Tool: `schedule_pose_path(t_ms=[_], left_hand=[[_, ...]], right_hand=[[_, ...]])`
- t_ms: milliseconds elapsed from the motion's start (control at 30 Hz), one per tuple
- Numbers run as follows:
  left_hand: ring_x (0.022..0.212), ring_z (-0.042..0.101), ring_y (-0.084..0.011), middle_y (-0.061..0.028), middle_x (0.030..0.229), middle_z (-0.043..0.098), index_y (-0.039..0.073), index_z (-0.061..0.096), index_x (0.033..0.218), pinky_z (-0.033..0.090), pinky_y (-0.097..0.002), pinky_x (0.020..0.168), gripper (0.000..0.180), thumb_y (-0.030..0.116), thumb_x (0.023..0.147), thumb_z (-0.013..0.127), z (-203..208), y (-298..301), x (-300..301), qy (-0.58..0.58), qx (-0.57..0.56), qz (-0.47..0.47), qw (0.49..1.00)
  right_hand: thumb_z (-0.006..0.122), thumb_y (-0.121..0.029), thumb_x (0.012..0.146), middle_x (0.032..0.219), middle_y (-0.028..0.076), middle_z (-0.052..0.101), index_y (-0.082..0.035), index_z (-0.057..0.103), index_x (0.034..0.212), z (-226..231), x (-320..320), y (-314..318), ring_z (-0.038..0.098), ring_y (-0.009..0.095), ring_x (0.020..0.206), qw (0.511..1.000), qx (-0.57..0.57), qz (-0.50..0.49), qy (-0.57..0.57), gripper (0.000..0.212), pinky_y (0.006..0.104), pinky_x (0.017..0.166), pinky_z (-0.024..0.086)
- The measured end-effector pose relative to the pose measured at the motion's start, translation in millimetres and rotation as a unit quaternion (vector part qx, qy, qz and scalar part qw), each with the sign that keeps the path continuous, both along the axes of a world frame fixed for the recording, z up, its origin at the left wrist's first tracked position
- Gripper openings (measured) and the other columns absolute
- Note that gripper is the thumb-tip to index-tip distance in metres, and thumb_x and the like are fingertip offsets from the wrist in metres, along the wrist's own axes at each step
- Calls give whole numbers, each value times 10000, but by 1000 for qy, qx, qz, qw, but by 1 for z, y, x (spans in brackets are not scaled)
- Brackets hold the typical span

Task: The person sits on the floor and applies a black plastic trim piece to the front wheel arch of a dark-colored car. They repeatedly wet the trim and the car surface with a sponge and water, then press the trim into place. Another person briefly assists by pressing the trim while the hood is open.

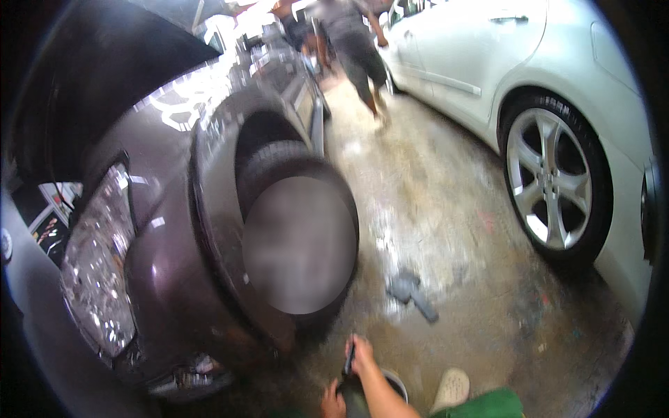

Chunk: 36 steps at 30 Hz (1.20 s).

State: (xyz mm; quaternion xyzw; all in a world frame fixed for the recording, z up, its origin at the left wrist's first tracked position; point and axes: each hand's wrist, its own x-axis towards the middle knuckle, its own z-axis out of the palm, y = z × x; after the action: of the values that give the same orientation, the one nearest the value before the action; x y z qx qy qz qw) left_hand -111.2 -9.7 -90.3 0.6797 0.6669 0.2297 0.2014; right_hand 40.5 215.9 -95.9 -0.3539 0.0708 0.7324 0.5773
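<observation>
My right hand (359, 354) is closed round a slim black handle (348, 366), low in the picture beside the dark car's front wheel. Just below and to the left, my left hand (333, 402) has its fingers curled at the side of a dark rounded object (354, 398). My right forearm and the lower edge hide much of that object, so its kind cannot be made out. A pale round rim (397, 383), like a bucket's, shows beside my right forearm.
A dark car (164, 258) with its hood up fills the left; its front wheel (300, 244) is blurred. A white car (474, 63) stands at right. On the wet floor (446, 202) lies a grey tool-like object (412, 294). A person (355, 56) is between the cars.
</observation>
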Motion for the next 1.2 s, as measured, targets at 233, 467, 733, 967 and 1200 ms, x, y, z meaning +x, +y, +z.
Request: schedule_pose_path(t_ms=[233, 467, 733, 967, 1200], left_hand=[[1338, 484, -439, -241, 1450, 518, 116, 412, 1526, 391, -477, 1134, 561, 114, 972, 499, 22, 44, 31, -18, -11, 37, 999], [1324, 490, -446, -236, 1448, 521, 164, 408, 1533, 400, -483, 1122, 560, 139, 981, 493, 21, 40, 26, -22, 1, 27, 999], [1277, 534, -437, -232, 1391, 557, 137, 451, 1493, 436, -483, 1077, 533, 147, 967, 533, 57, 43, 46, 0, -85, 80, 993], [1277, 540, -425, -229, 1390, 571, 133, 515, 1449, 446, -476, 1064, 455, 250, 1010, 525, 28, 44, 22, -32, -20, 41, 998], [1274, 551, -404, -247, 1345, 612, 32, 617, 1342, 439, -476, 1057, 471, 357, 1064, 421, -54, 120, -29, -82, -39, 9, 996]], right_hand=[[536, -194, 1046, 797, 99, 611, -37, 582, 1035, 14, 11, 2, 604, 203, 642, 1000, -18, 4, 6, 164, 340, 533, 508], [554, -205, 1043, 821, 88, 603, -66, 586, 1057, 29, 13, -4, 586, 195, 661, 1000, -23, 20, 4, 143, 348, 554, 511], [553, -184, 1036, 807, 95, 621, -54, 591, 1051, 25, 15, -2, 605, 209, 651, 1000, -22, 18, 5, 136, 359, 550, 516], [575, -221, 1034, 823, 70, 600, -69, 611, 1026, 11, 14, -1, 575, 188, 678, 998, -14, 11, 61, 156, 357, 561, 513], [587, -211, 1027, 814, 66, 600, -84, 618, 1050, 20, 20, -4, 577, 178, 666, 990, 52, 79, 102, 133, 332, 548, 496]])
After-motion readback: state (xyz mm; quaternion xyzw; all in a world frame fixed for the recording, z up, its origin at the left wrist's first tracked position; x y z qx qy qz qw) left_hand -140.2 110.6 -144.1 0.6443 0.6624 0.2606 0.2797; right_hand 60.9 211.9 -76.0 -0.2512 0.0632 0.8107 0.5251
